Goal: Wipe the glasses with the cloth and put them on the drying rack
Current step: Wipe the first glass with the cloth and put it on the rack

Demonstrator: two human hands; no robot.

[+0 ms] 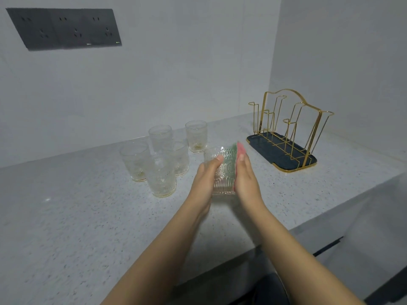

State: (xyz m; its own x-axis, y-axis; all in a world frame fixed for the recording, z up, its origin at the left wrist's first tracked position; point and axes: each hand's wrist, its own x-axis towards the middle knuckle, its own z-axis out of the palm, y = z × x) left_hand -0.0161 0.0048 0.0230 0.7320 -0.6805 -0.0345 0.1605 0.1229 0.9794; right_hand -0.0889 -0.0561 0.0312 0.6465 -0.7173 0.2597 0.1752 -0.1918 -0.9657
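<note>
Held above the speckled counter, tilted with mouth away from the camera and base toward it: one embossed tumbler, long axis running roughly front to back. Left hand on its left flank, fingers lying fairly straight along the wall, thumb tip near the rim; a steadying hold, by the look of it, rather than a tight clasp. Right hand flat against the opposite flank, fingers together and straight, pressing a pink-and-green cloth to the glass; cloth edge showing past the fingertips near the rim. Judged step: wiping of the outer wall, first glass of six. Waiting to the left and behind, well apart from the hands: five matching tumblers in an upright cluster. Ahead and to the right, near the corner wall: gold wire drying rack on its dark tray, every peg bare. Governing relation for the coming placement: rack on the right-hand side of the held glass, nearer the right hand, which carries the cloth; glass mouth pointing away, so an inversion over a slanted peg probably needed. Unrelated: dark socket panel on the rear wall.
</note>
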